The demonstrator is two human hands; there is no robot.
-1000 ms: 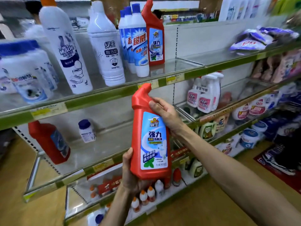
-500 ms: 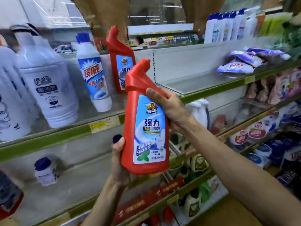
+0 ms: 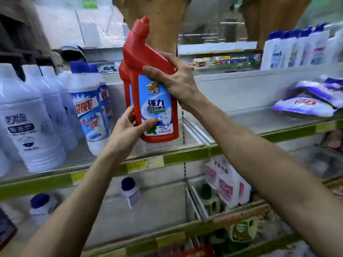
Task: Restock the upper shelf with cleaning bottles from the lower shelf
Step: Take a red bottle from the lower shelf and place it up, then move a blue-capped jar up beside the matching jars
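A red cleaning bottle (image 3: 157, 101) with a blue label and bent neck is upright over the upper shelf (image 3: 185, 156), its base just above the glass. My left hand (image 3: 128, 130) grips its lower left edge, thumb on the label. My right hand (image 3: 178, 82) grips its upper right shoulder. A second red bottle (image 3: 124, 78) stands right behind it, mostly hidden. On the lower shelf (image 3: 141, 217) stand two small blue-capped white bottles (image 3: 130, 191), and another red bottle (image 3: 5, 232) shows at the left edge.
White bottles with blue caps (image 3: 91, 112) and larger white bottles (image 3: 27, 123) fill the upper shelf's left. To the right lie purple-white refill pouches (image 3: 306, 101). Pink-labelled spray bottles (image 3: 224, 184) stand below right. Bare glass lies between the red bottle and the pouches.
Both hands have raised the red bottle from in front of the lower shelf up to the upper shelf, close in front of the other red bottle. My left hand shifted from the base to the lower side.
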